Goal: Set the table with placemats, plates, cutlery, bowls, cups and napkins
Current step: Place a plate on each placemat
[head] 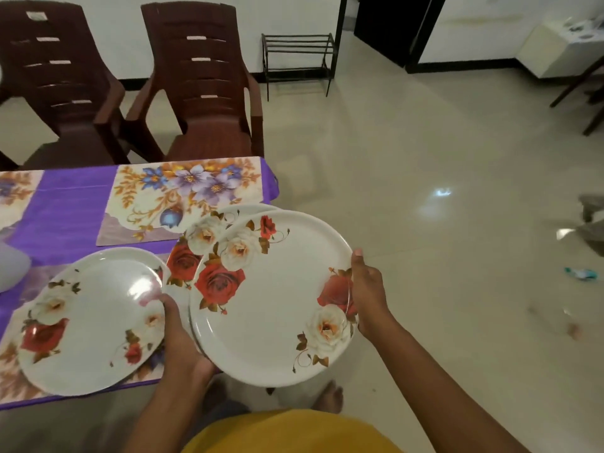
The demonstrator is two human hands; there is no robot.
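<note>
The stack of plates (277, 299) sits at the centre of the view, held off the table's corner over the floor: round, glossy white plates printed with red and cream roses, the top one covering most of another whose rim and flowers peek out at its 11 o'clock; at least 2 show, and more cannot be counted. The left hand (181, 341) wraps the stack's edge at 8 o'clock, fingers curled under it. The right hand (367, 292) clasps the rim at 3 o'clock, thumb lying along the top edge.

At 9 o'clock from the stack, 1 matching rose plate (88, 322) lies flat on a near placemat (13, 384), of which only brown-patterned margins show. At 11 o'clock lies 1 bare floral placemat (183, 197), rectangular and smooth, with violet and blue blossoms; a 3rd placemat (16, 194) is cut off at the left edge. All rest on a shiny purple tablecloth (68, 207).

Beyond the table at 12 o'clock stand 2 dark brown moulded plastic chairs (202, 80) with slatted backs. At 1 o'clock a thin black metal rack (297, 60) stands against the wall on a polished cream tiled floor (441, 165).
</note>
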